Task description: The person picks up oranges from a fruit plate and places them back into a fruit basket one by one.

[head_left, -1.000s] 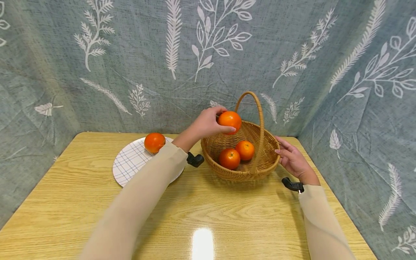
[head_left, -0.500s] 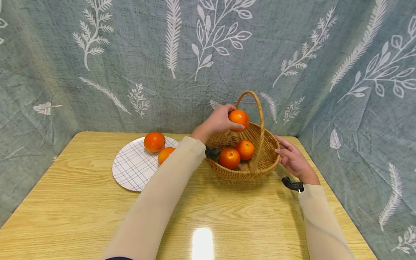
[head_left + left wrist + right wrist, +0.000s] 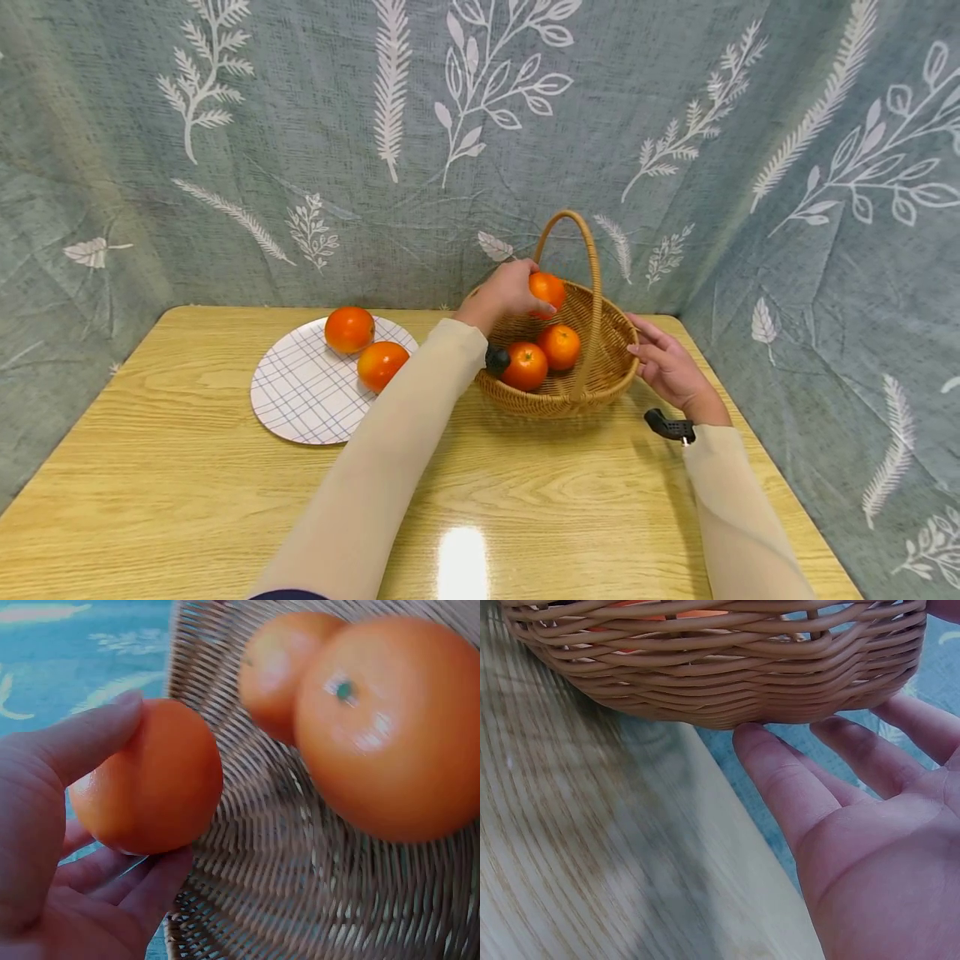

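In the head view my left hand (image 3: 512,292) holds an orange (image 3: 547,294) between thumb and fingers, inside the left part of the wicker basket (image 3: 611,392). The left wrist view shows this held orange (image 3: 161,780) beside the woven wall. Two more oranges lie together in the basket, one nearer (image 3: 525,367) and one farther (image 3: 559,347). My right hand (image 3: 672,371) touches the basket's right side with extended fingers. In the right wrist view its fingertips meet the wicker wall (image 3: 735,690) from outside.
A white checked plate (image 3: 300,392) left of the basket bears two glossy red-orange fruits, one at the back (image 3: 349,330) and one nearer (image 3: 381,365), partly behind the left sleeve. The basket's handle (image 3: 592,275) arches over it. A patterned cloth (image 3: 337,125) hangs behind the table (image 3: 187,467).
My left hand has carried the orange right, then lowered it into the basket. The nearer fruit on the plate has come into sight from behind the sleeve. My right hand stays at the basket.
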### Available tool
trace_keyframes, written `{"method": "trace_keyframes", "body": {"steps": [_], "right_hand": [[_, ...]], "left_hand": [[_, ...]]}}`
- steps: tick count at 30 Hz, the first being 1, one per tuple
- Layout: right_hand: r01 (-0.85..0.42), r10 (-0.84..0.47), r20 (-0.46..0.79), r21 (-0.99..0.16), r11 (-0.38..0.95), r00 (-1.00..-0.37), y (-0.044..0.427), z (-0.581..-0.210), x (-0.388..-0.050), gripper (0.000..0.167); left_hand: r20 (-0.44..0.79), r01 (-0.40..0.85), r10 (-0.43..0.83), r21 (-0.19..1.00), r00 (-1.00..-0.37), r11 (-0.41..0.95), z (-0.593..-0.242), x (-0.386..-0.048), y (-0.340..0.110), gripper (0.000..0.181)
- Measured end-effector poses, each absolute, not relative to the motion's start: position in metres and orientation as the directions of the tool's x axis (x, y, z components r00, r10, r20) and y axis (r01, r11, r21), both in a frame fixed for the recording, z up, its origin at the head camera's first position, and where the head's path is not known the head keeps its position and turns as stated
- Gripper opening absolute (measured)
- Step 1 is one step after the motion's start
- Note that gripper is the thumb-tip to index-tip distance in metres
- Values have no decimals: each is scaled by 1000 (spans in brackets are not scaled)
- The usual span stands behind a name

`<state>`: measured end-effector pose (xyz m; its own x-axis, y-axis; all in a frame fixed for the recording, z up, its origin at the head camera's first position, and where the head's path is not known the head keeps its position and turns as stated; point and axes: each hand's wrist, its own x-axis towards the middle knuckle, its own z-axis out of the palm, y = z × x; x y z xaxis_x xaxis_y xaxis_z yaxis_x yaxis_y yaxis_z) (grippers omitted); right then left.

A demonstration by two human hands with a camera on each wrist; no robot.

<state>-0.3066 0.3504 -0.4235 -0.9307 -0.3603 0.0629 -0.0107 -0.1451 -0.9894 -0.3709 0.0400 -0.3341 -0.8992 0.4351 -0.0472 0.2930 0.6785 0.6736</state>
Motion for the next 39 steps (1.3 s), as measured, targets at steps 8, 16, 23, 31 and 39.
{"method": "trace_keyframes", "body": {"steps": [8, 16, 23, 31, 39], "right_hand": [[-10, -368, 61, -990, -138, -928, 349, -422, -306, 70], [-12, -380, 67, -989, -146, -923, 351, -421, -306, 68], [-14, -386, 63, -992, -129, -920, 351, -420, -305, 67], [-15, -391, 66, -991, -133, -918, 350, -418, -305, 66], [-16, -380, 58, -993, -113, -923, 351, -420, -306, 66]], "left_hand": [[-71, 314, 437, 595, -896, 740, -340, -372, 43, 78], [-104, 356, 440, 438, -892, 826, -349, -375, 49, 75], [-148, 359, 438, 379, -887, 853, -352, -373, 50, 61], [-161, 350, 429, 366, -889, 862, -352, -368, 51, 56], [-191, 349, 433, 356, -881, 867, -349, -369, 52, 51]]}}
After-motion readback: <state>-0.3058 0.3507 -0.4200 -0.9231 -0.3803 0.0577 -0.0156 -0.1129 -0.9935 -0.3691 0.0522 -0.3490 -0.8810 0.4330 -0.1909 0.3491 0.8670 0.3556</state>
